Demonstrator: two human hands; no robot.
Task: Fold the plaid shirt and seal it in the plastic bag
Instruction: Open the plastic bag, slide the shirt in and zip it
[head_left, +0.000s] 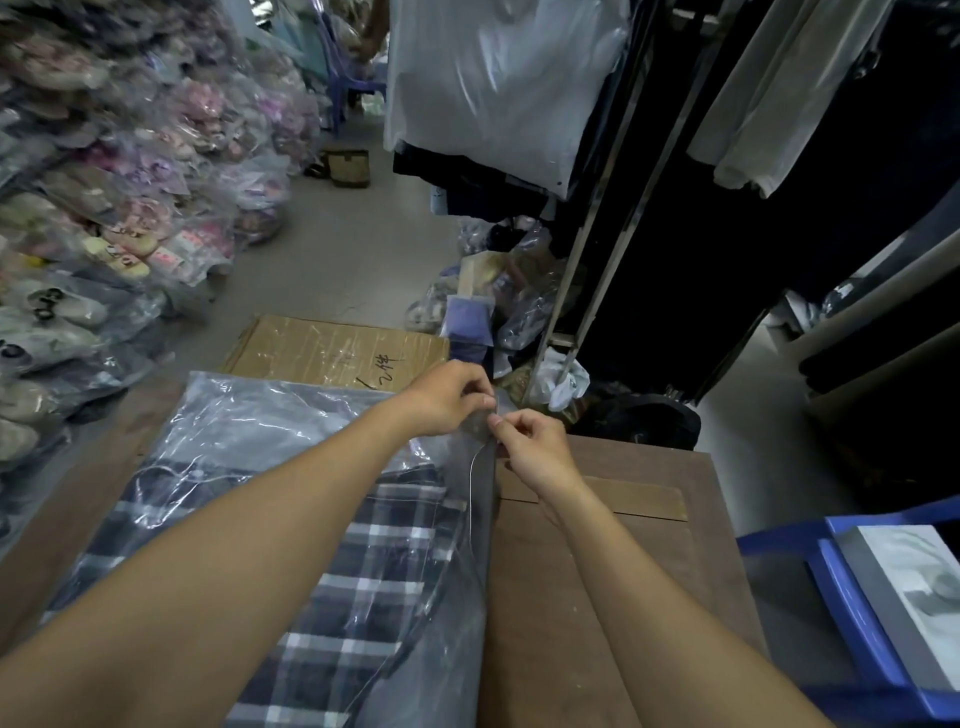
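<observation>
Brown wooden table, seen from above, with a recessed panel line across its right half. Lying flat on its left half: a clear plastic bag containing the folded plaid shirt, the bag's right edge running near to far along the table's middle. At the far edge, a taped cardboard box abuts the table.
</observation>
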